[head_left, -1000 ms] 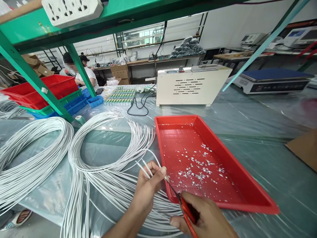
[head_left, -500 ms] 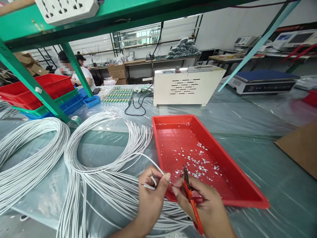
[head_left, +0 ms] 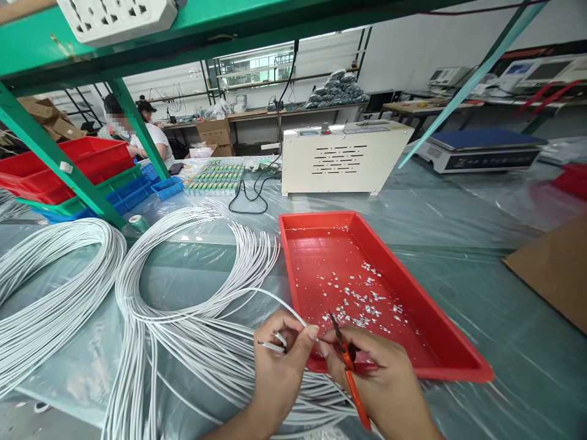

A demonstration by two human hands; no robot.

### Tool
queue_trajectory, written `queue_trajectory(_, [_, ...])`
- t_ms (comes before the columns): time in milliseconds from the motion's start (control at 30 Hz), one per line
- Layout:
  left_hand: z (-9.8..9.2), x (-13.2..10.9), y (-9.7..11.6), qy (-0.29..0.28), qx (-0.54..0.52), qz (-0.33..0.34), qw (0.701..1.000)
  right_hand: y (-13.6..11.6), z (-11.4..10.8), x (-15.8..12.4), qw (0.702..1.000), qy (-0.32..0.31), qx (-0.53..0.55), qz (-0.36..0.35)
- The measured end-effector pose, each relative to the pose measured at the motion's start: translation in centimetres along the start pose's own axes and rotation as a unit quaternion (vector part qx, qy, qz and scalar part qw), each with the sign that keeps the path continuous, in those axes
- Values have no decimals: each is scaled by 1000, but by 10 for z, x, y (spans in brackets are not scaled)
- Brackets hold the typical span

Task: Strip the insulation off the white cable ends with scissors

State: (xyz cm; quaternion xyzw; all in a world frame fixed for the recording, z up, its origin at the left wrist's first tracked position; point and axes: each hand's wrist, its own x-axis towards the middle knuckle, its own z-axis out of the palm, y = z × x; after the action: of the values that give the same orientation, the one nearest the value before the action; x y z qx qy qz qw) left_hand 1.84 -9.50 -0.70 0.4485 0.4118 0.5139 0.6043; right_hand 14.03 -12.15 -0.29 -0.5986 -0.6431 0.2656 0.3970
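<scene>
Pinched between thumb and forefinger of my left hand (head_left: pixel 282 360) is a white cable (head_left: pixel 287 304), close to its tip. Other white cable ends (head_left: pixel 271 346) poke out from the same hand's curled fingers. My right hand (head_left: pixel 380 370) grips orange-handled scissors (head_left: pixel 352 385), their dark blades pointing up and away. Its thumb and forefinger meet at the cable tip, almost touching my left thumb; the tip itself is mostly hidden. Under and left of my hands spreads a coiled bundle of white cables (head_left: pixel 132 287).
Just beyond my hands lies a red tray (head_left: pixel 287 263) with silvery scraps on its floor. Another cable coil (head_left: pixel 59 244) is at left. A cream machine (head_left: pixel 342 162), a scale (head_left: pixel 481 150), stacked bins (head_left: pixel 92 159) and a green frame post (head_left: pixel 64 153) stand farther back. Two people sit at far left.
The scissors have tilted slightly, their blades swinging left in my right hand. Both hands stay together at the cable tip, and the whole view has shifted a little.
</scene>
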Motion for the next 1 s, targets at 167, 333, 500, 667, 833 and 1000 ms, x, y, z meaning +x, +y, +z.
queue_trajectory(167, [-1,0,-2,34,71,11,997,2,-4,1,997,-27,-56,-43])
queue_trajectory(333, [0,2,-1,27,58,-11,998,3,-5,1,986,-8,-130,-105])
queue_trajectory(500, [0,4,0,21,58,-28,998,3,-4,3,994,-7,-88,-57])
queue_trajectory(667, [-5,5,-2,4,77,-29,997,6,-6,7,999,-38,21,23])
queue_trajectory(833, [-7,6,-1,-18,76,-24,997,10,-9,9,995,-26,81,45])
queue_trajectory(1000, [-6,6,0,-20,75,-23,997,17,-15,8,999,-12,-9,29])
